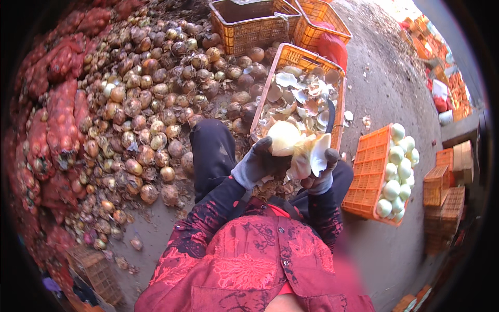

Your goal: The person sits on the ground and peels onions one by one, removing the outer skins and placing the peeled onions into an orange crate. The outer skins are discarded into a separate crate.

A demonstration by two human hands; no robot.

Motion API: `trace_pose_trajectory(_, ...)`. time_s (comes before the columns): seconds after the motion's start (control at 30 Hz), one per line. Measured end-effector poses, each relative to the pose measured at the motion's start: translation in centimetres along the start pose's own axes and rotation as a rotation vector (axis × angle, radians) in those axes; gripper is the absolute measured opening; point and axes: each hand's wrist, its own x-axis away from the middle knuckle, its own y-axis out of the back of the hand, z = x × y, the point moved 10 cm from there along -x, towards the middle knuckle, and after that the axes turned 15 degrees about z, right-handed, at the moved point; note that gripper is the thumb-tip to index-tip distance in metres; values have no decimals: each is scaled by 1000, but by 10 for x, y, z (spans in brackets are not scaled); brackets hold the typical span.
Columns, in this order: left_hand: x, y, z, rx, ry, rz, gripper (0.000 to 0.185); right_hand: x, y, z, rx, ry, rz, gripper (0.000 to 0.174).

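My left hand (261, 162), in a grey and dark work glove, grips a partly peeled onion (284, 137) with its pale flesh showing. Close beside it, my gloved right hand (321, 171) holds a loose piece of onion skin (320, 154) and the handle area of a knife, whose dark curved blade (331, 115) points up and away from me; the grip itself is hidden. Dry skin hangs between both hands. Just beyond them stands an orange plastic crate (271, 87) holding onion peelings (302, 93).
Unpeeled onions (144, 101) cover the ground at left, beside red mesh sacks (62, 121). A crate (366, 171) of peeled onions (391, 190) stands at right. Two more crates (255, 33) (323, 19) are at the top; stacked crates (442, 210) stand far right.
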Motion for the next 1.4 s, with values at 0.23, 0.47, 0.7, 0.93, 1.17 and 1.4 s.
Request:
trace_pose_trajectory(0.23, -14, 3, -6, -88, -69, -41, 36, 0, 45, 73, -93, 337, 138, 57)
trace_pose_trajectory(0.47, -6, 60, -11, 126, -250, -113, 56, 0, 40, 27, 501, -163, -475, 65)
trace_pose_trajectory(0.7, 13, 30, -43, -526, -281, -332, 59, -16, 26, 1, 1187, -170, -376, 70)
trace_pose_trajectory(0.93, 2, 0, -43, -306, -245, -59, 70, -12, 6, 22, 772, -119, -341, 41)
trace_pose_trajectory(1.17, -13, -24, -56, -245, -277, 103, 67, -16, -42, 48, 930, 9, -262, 28)
trace_pose_trajectory(1.4, 1, 10, -19, -47, -168, -30, 59, 0, -12, 15, 439, -145, -117, 20)
